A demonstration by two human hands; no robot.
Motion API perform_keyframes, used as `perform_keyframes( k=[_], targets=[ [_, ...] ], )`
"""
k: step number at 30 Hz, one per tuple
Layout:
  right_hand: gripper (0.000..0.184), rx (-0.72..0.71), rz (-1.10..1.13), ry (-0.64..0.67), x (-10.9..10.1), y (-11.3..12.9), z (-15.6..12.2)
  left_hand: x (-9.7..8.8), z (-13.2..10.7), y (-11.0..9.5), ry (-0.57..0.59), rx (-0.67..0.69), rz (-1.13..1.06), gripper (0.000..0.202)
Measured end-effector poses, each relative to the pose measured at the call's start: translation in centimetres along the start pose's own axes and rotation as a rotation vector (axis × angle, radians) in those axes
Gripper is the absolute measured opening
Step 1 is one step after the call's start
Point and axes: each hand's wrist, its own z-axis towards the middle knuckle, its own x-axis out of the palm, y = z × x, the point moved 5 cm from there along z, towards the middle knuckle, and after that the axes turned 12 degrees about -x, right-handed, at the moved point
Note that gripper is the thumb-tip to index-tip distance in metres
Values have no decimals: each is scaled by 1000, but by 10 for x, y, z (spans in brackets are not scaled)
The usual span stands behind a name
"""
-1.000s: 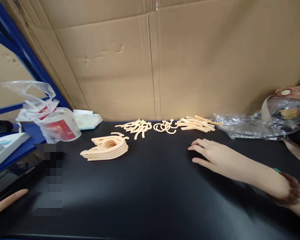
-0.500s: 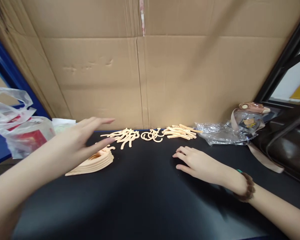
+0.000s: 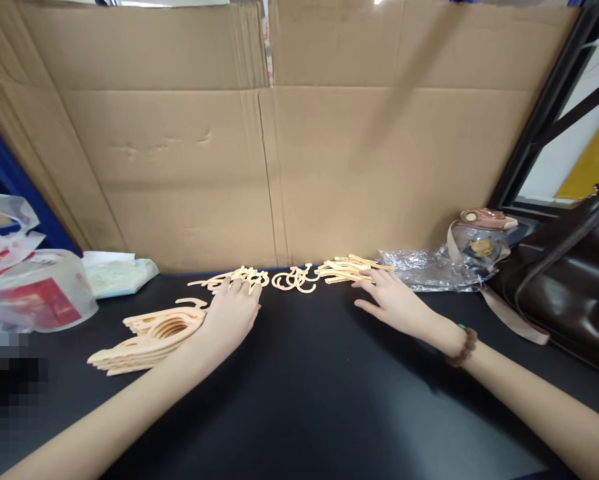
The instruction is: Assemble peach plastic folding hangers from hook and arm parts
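My left hand point(image 3: 235, 308) lies over the left pile of peach plastic hanger arms point(image 3: 214, 281), its fingers a little apart and reaching onto the pieces; I see nothing held in it. My right hand point(image 3: 396, 305) is open, thumb apart, its fingertips at the near edge of a pile of straight peach plastic strips point(image 3: 339, 269). Between the two piles lie several curved hanger hooks point(image 3: 295, 279). Left of my left forearm rests a stack of peach plastic hangers point(image 3: 149, 341), partly covered by that wrist.
A black tabletop point(image 3: 299, 393) runs up to a cardboard wall point(image 3: 329, 167). Crumpled clear plastic point(image 3: 414, 267), a strapped bottle point(image 3: 479, 243) and a dark brown bag point(image 3: 569, 280) stand right. A plastic carrier bag point(image 3: 39, 287) and a soft packet point(image 3: 116, 275) are left.
My left hand has come forward, right and down onto the arm pile, uncovering the hanger stack. The right hand has moved forward to the strips. The view has tilted up a little.
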Motion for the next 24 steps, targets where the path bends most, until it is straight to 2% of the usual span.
perform_keyframes(
  k=[4, 11, 16, 24],
  targets=[
    [28, 46, -6, 17, 13, -23, -5, -1, -13, -5, -13, -4, 53, 24],
    [26, 56, -9, 23, 20, -28, -6, 10, -16, -3, 8, 4, 68, 34],
    [25, 46, -13, 11, 18, -28, -4, 14, -15, -2, -6, 12, 46, 37],
    [29, 45, 44, -100, 4, -25, -2, 11, -12, 1, -49, 20, 14, 32]
  ],
)
